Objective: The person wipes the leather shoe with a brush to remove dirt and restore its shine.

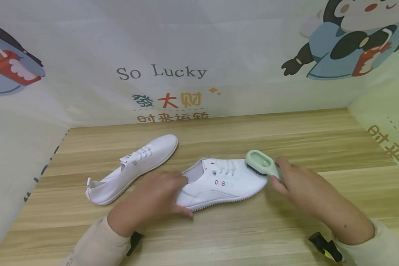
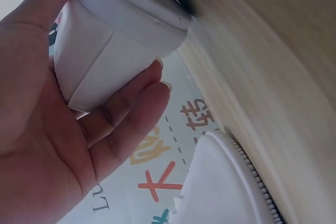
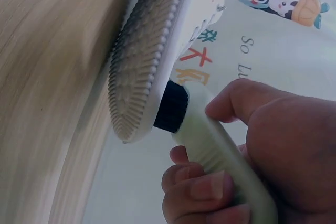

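Observation:
A white lace-up shoe [image 1: 232,184] lies across the middle of the table, its toe pointing right. My left hand [image 1: 163,194] grips its heel, fingers on the far side and thumb on the near side; the left wrist view shows the palm around the heel [image 2: 100,45]. In my right hand [image 1: 296,181] is a pale green shoe brush [image 1: 261,162], held by its handle. Its dark bristles [image 3: 172,106] press on the toe. The right wrist view shows the toe tilted up, with the ribbed sole [image 3: 142,61] visible.
The matching white shoe [image 1: 136,168] rests on the wood-grain table [image 1: 219,236] to the left, toe pointing away to the right. A printed sheet [image 1: 199,44] with lettering and cartoon figures stands behind the table and along both sides.

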`<state>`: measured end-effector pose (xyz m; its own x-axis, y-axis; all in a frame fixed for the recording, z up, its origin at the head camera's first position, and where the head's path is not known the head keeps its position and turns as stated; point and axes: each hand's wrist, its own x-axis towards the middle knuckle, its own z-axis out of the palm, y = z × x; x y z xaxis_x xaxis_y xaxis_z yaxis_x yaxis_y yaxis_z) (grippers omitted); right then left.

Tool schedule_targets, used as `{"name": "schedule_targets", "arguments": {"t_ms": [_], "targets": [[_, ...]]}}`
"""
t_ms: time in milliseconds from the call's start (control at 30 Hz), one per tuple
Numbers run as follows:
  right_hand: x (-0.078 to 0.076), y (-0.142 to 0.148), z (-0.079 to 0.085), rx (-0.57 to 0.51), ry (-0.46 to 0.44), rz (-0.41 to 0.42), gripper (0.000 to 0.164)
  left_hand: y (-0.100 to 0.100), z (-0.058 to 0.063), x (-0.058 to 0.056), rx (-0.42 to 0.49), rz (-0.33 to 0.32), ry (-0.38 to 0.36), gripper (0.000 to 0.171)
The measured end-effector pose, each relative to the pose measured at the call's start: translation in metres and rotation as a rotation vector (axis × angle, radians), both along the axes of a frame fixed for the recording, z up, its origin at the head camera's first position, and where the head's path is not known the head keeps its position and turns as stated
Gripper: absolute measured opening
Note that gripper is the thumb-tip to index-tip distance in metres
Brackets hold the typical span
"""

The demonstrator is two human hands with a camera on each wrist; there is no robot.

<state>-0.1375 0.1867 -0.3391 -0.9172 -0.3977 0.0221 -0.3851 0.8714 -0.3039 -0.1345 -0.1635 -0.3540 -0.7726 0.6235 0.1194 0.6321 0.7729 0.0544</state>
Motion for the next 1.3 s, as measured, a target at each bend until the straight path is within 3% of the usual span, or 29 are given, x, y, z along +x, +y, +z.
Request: {"name": "schedule_targets", "arguments": {"t_ms": [167,400,833,1067,1300], "targets": [[-0.001,0.002,-0.002,0.003,0.019,-0.005,0.045,0.003,0.000,0.003,-0.010,-0.027,0.035,0.058],[-0.005,0.003,-0.003,0.016,0.040,-0.012,0.041,0.004,0.000,0.005,-0.014,-0.033,0.019,0.056],[-0.010,0.009,-0.006,0.045,-0.028,-0.037,0.036,0.007,-0.001,0.008,-0.021,-0.054,0.042,0.055],[-0.014,0.017,-0.007,0.139,-0.025,-0.049,0.049,0.008,0.000,0.010,-0.031,-0.062,0.040,0.054],[-0.011,0.015,-0.004,0.111,-0.030,-0.026,0.042,0.008,-0.001,0.010,-0.034,-0.060,0.034,0.054]]}}
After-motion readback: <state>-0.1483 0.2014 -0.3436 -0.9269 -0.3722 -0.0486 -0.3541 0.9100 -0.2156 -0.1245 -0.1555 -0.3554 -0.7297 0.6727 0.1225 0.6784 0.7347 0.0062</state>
